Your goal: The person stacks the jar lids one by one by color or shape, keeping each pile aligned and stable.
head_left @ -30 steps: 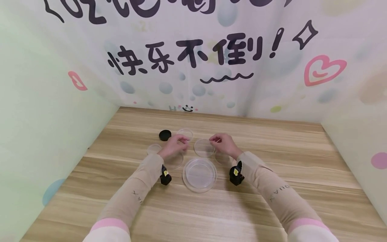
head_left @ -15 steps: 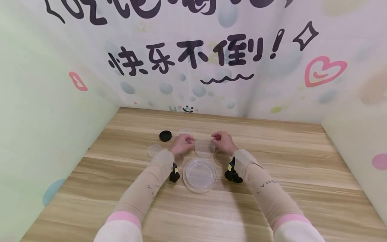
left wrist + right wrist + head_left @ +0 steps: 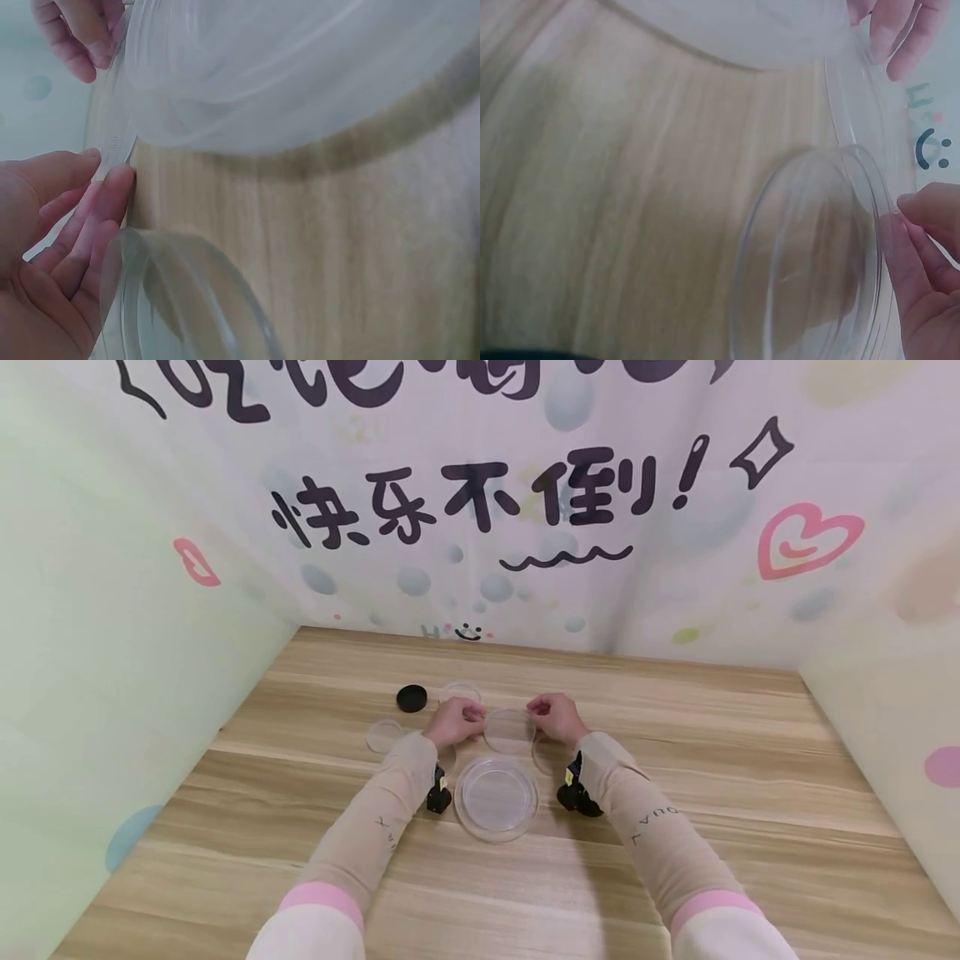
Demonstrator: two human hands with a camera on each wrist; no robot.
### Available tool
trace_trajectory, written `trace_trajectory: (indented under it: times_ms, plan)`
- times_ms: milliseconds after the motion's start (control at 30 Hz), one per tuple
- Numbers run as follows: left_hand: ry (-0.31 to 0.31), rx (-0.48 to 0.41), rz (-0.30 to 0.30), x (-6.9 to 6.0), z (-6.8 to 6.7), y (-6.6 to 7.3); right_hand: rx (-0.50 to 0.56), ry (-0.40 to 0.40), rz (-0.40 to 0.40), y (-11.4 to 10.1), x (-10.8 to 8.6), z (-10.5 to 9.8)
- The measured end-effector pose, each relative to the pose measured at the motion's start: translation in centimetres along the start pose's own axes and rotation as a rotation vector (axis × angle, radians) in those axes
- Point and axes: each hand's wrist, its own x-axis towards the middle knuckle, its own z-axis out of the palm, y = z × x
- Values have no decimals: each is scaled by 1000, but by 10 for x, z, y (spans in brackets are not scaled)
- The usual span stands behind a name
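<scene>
In the head view, a clear round petri dish (image 3: 510, 732) lies between the two hands. My left hand (image 3: 454, 722) pinches its left edge between thumb and forefinger; the left wrist view shows those fingertips (image 3: 112, 180) on the thin clear rim. At the opposite edge, my right hand (image 3: 558, 717) pinches with thumb and forefinger, as the right wrist view also shows. Nearer the person sits a larger clear dish (image 3: 461, 793), apparently stacked with another round piece. One more clear dish (image 3: 544, 758) stands by the right wrist, and another (image 3: 449, 758) is partly hidden by the left forearm.
A black round lid (image 3: 412, 698) lies at the back left. Behind the left hand is a clear dish (image 3: 461, 690), and a smaller clear disc (image 3: 384, 737) lies left of that arm. Wood-grain tabletop (image 3: 712, 760) stretches right, with printed cloth walls (image 3: 420, 602) behind and at the sides.
My left hand has moved right, from above the left dishes to the middle dish's left edge. The right hand has stayed near the right edge, its forearm swinging slightly inward.
</scene>
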Motion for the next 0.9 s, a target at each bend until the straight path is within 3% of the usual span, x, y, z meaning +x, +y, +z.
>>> trace_trajectory:
  times_ms: [233, 700, 900]
  plan:
    - [-19, -29, -18, -2, 0, 4, -6, -1, -2, -1, 0, -1]
    - [25, -47, 0, 0, 7, 4, -24, -3, 21, 0, 4, -3]
    - [46, 34, 7, -2, 4, 10, -11, -1, 12, 0, 5, -8]
